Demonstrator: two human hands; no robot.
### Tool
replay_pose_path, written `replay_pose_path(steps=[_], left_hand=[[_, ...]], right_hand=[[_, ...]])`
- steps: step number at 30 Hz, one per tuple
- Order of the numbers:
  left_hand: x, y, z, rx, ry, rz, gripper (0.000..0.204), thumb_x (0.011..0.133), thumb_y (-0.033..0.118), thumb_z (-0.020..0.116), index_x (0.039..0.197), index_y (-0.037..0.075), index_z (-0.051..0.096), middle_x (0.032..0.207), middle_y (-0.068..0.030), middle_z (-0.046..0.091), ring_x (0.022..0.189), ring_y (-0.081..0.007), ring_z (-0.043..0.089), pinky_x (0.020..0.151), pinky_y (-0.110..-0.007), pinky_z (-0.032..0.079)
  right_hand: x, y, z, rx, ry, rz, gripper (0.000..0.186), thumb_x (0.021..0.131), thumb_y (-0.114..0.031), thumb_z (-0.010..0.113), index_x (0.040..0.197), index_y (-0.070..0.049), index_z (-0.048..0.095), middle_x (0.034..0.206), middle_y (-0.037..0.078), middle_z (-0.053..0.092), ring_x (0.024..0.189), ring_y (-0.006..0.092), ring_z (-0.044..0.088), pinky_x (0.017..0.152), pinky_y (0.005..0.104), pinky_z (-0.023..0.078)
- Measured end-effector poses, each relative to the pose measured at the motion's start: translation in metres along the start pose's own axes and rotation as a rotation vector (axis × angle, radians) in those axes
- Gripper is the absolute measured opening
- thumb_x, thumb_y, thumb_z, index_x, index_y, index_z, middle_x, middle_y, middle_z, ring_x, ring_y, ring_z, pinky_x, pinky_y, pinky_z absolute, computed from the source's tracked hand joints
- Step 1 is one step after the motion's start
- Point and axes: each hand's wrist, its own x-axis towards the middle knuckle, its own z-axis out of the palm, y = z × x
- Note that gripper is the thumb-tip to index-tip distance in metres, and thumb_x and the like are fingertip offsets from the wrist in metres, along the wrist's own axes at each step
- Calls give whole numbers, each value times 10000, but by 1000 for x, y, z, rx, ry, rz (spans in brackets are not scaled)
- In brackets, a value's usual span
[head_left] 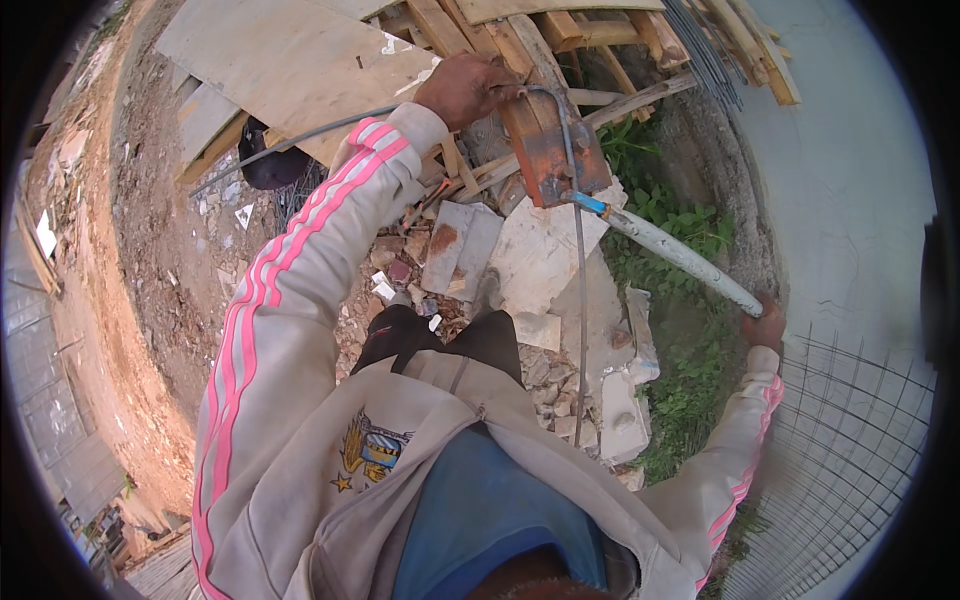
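My left hand (468,92) is closed round a long grey steel rod (581,300). One stretch of the rod slants off to the left past my sleeve; beyond my fingers it bends sharply and runs down toward me. It passes over a rusty orange metal plate (540,168) fixed on a wooden beam (522,118). At the plate, the blue end of a bending bar (590,203) meets the rod. A whitish pipe (685,255) extends from that bar to the right. Around the pipe's far end my right hand (765,322) is closed, its arm stretched out.
Wooden boards (290,65) and planks are stacked at the top. Broken concrete slabs (540,250) and rubble cover the ground by my feet. Green plants (690,340) grow along a pale wall (840,180). Wire mesh (840,430) leans at right; thin rods (705,50) lie behind.
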Motion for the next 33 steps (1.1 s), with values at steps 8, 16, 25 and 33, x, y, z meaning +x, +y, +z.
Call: replay_pose_path(steps=[8, 16, 25, 33], left_hand=[[6, 16, -5, -199, -179, -302, 243, 928, 259, 651, 1100, 102, 719, 853, -142, 687, 842, -267, 689, 739, -403, 539], [12, -5, 8, 80, 38, 18, 269, 862, 299, 589, 823, 74, 731, 800, -192, 693, 765, -348, 685, 705, -447, 538], [-31, -31, -6, -101, 284, 192, 432, 881, 432, 648, 1125, 76, 672, 1039, -206, 665, 971, -356, 652, 854, -450, 521], [-273, 63, -116, -348, -231, 130, 807, 831, 621, 660, 1365, 33, 516, 1188, -249, 594, 1064, -406, 612, 866, -476, 517]], right_hand=[[-81, -25, 12, -52, 62, 161, 358, 705, -198, 763, 1039, -81, 703, 854, 189, 701, 810, 400, 677, 727, 474, 540], [-217, -157, -7, -165, 140, 386, 288, 755, -327, 780, 910, -94, 715, 756, 175, 689, 729, 390, 680, 636, 472, 533], [-289, -383, -56, -262, 96, 849, 264, 775, -334, 747, 935, -125, 728, 799, 171, 703, 769, 384, 690, 681, 490, 547], [-297, -376, -53, -295, 76, 961, 277, 770, -353, 725, 961, -152, 730, 874, 162, 718, 840, 383, 698, 741, 492, 564]])
